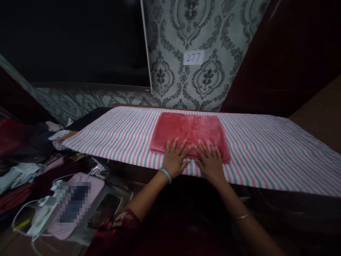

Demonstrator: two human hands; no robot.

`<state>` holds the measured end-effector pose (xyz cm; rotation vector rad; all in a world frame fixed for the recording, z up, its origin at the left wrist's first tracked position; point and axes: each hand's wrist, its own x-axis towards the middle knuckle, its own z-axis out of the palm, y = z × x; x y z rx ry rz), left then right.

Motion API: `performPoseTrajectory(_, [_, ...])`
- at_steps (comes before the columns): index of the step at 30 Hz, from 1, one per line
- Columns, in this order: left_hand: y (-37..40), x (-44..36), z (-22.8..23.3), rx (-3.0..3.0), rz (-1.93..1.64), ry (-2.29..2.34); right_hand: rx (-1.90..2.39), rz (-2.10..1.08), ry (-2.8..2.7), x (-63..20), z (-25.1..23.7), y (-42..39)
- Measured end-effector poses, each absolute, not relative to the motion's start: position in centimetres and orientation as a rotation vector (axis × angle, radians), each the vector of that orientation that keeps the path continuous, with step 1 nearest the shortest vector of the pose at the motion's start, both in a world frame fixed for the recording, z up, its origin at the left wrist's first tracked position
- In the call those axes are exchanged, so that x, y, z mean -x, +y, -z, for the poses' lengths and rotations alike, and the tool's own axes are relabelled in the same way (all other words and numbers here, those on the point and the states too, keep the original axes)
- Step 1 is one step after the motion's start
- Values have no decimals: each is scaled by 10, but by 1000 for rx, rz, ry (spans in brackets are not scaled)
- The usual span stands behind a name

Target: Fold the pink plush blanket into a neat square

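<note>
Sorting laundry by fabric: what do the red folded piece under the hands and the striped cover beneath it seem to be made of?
The red folded piece looks like plush fleece or velvety pile: matte, fuzzy, with soft rounded edges. The striped cover looks like thin woven cotton, flat and smooth with pink, grey and white stripes. Both hands, left hand and right hand, lie flat on the red piece.

A folded, rectangular red plush towel (190,133) lies flat in the middle of the pink, grey and white striped cloth (266,153), its long side running across, its surface soft and fuzzy with a faint crease down the centre, its near edge under two flat palms
</note>
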<state>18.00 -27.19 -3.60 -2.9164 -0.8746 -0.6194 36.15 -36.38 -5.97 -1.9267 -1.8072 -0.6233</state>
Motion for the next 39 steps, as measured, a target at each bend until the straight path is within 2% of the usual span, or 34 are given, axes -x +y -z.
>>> performPoseTrajectory(5, [-268,-161,21,2830,770,-1035,1784,514,-1741,-383,38,-368])
performPoseTrajectory(8, [-249,-149,17,2615,880,-1320,1878,560,-1574,-401,32,-364])
performPoseTrajectory(11, [-231,-142,25,2577,808,-1464,1965,512,-1528,-410,44,-364])
performPoseTrajectory(17, [-228,-137,42,2617,851,-1403,1880,370,-1500,-411,64,-373])
performPoseTrajectory(23, [-227,-133,45,2599,1127,-1463,1932,208,-1347,-408,60,-378])
performPoseTrajectory(28, [-225,-132,43,2577,1194,-1476,1981,33,-1194,-417,53,-383])
performPoseTrajectory(39, [-231,-134,42,2540,1137,-1543,1907,35,-1151,-437,45,-367])
